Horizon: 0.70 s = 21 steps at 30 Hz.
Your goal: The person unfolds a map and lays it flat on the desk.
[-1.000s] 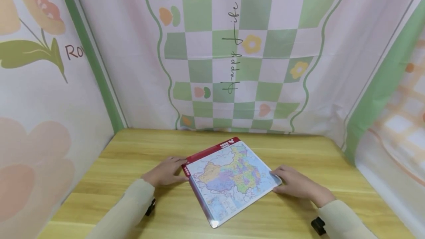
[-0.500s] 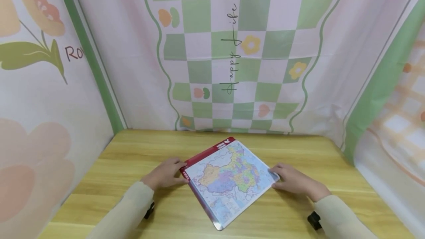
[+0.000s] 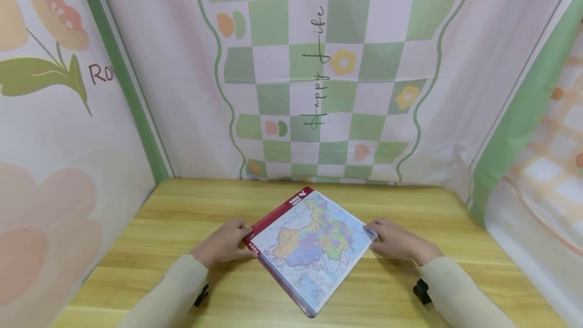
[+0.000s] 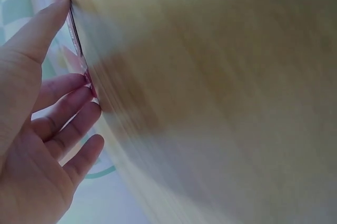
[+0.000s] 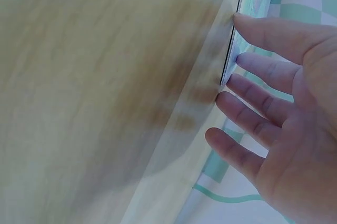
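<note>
A thin square board (image 3: 309, 247) with a coloured map and a red band along its upper-left side lies on the table, turned so its corners point left, right, near and far. At the left corner, my left hand (image 3: 226, 243) touches the edges with thumb and fingertips; in the left wrist view the fingers of this hand (image 4: 42, 124) are loosely extended beside the board's edge (image 4: 77, 37). My right hand (image 3: 401, 242) touches the right corner; in the right wrist view its fingers (image 5: 253, 113) are spread, thumb and some fingertips against the edge (image 5: 231, 45).
The wooden table (image 3: 182, 201) extends around the board. Behind it hangs a curtain (image 3: 273, 65) with green checks and "Happy Life" lettering. Printed cloth panels with flowers (image 3: 50, 130) and orange checks (image 3: 546, 166) stand at the left and right.
The board has turned anticlockwise: its far corner moved left and its near corner right. My right hand shifted left and slightly away from me with its corner; my left hand moved slightly.
</note>
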### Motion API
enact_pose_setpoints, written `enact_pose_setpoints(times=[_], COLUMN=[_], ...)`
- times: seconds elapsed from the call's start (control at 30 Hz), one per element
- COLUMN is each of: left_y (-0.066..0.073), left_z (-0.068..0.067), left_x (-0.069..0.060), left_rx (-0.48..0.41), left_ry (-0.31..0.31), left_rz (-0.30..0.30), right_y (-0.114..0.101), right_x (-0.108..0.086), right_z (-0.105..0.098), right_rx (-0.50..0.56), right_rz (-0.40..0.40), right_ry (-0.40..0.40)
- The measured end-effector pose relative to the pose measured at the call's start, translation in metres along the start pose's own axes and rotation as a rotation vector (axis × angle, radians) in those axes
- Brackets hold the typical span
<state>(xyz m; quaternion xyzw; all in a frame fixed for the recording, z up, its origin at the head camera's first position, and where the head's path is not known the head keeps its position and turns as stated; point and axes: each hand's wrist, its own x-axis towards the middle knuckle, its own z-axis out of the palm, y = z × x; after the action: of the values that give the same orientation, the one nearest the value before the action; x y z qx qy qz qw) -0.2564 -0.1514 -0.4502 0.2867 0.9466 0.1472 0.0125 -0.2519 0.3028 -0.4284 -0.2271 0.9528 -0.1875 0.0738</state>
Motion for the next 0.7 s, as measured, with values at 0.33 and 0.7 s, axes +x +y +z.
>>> enact_pose_setpoints(times=[0.33, 0.7], left_y=[0.004, 0.011], left_z=[0.0, -0.002], left_x=[-0.006, -0.01], left_rx=[0.017, 0.075], left_ry=[0.064, 0.059], left_rz=[0.045, 0.106], right_y=[0.004, 0.012], right_x=[0.013, 0.027], right_z=[-0.003, -0.002], right_rx=[0.009, -0.015], right_rz=[-0.006, 0.013], right_ry=[-0.007, 0.008])
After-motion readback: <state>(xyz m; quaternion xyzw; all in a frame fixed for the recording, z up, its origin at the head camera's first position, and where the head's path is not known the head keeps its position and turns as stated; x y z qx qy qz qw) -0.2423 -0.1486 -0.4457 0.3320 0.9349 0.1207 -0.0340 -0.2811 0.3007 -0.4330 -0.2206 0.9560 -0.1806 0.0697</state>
